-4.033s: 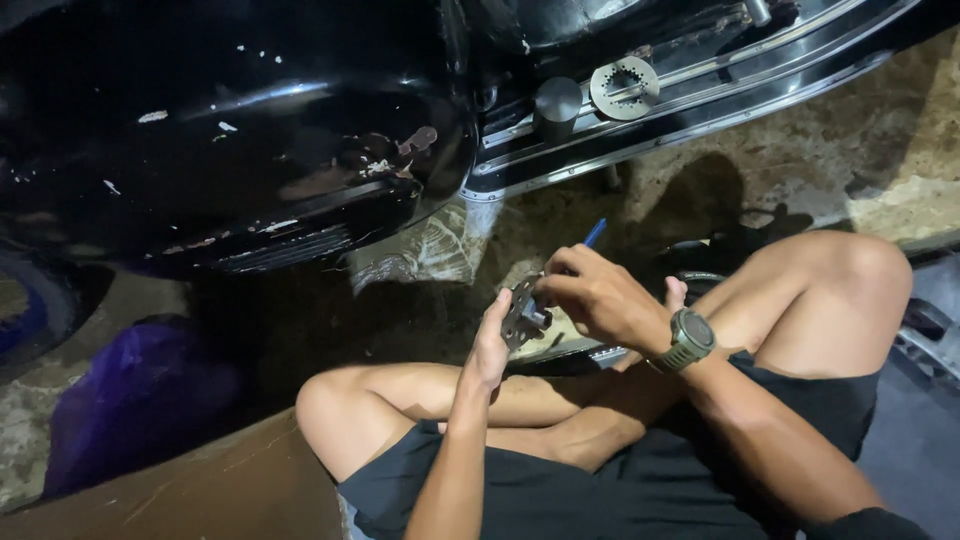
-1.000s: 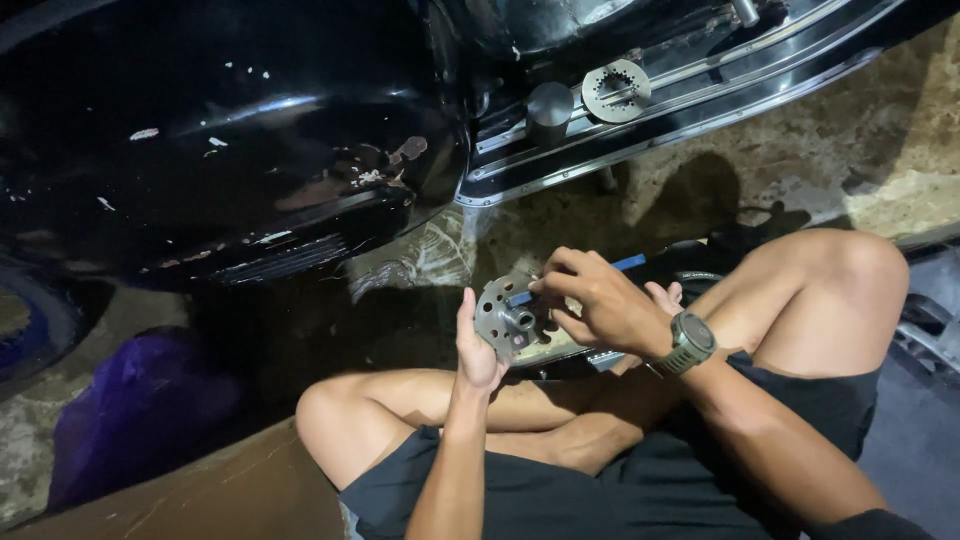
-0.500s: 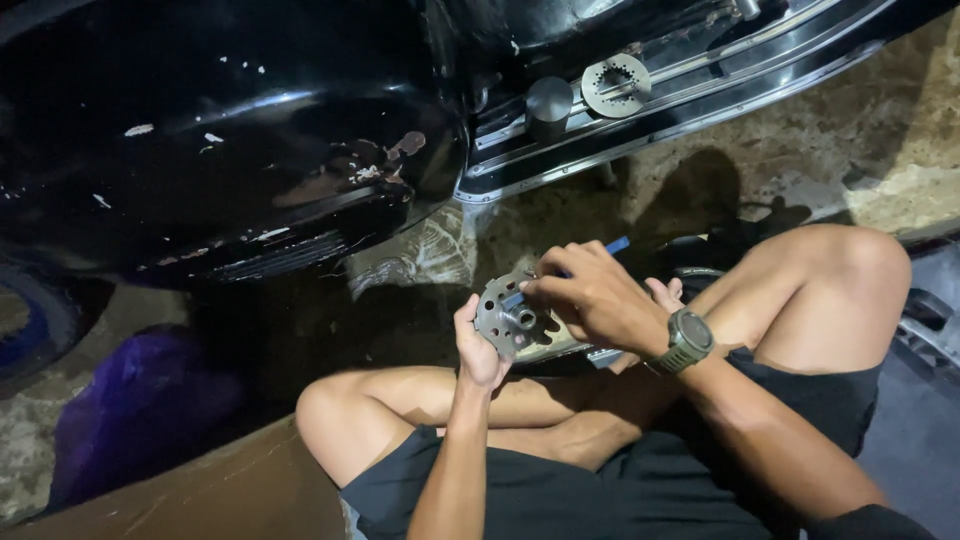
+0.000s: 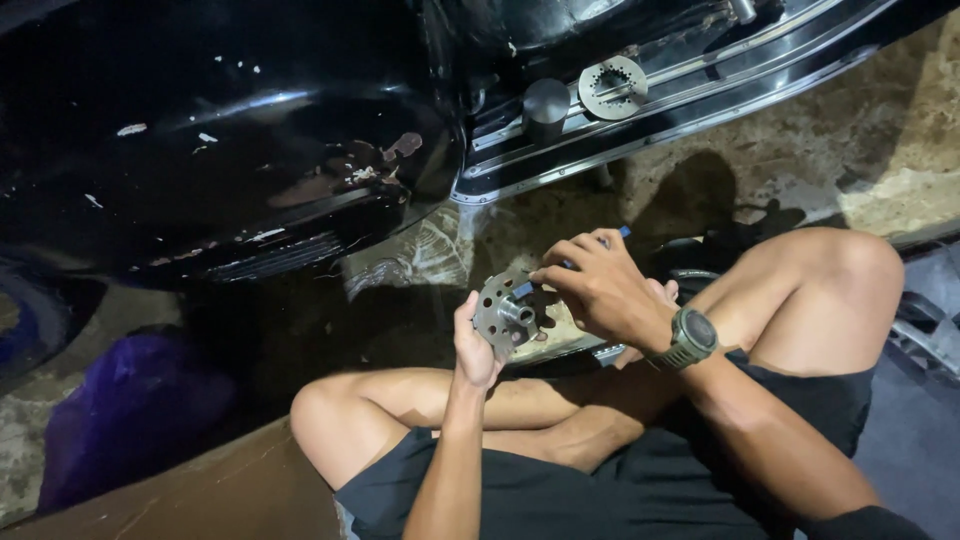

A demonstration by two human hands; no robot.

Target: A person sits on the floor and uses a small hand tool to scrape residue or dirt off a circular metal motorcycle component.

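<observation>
Since earlier, round holed metal hub tilted face-up toward camera. Left hand clenched on its lower rim, steadying it over crossed legs; right hand pinches blue-handled tool into hub centre. Toothed ring rests on black vehicle's running board.

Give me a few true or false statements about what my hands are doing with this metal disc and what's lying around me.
1. The left hand holds a round metal disc with holes in it. True.
2. The right hand holds a blue-handled tool against the disc. True.
3. The watch is on the left wrist. False: it is on the right wrist.
4. A toothed metal ring lies on the black vehicle's ledge above, beside a dark round cap. True.
5. The person is standing. False: they sit with bare knees bent, on the ground.
</observation>
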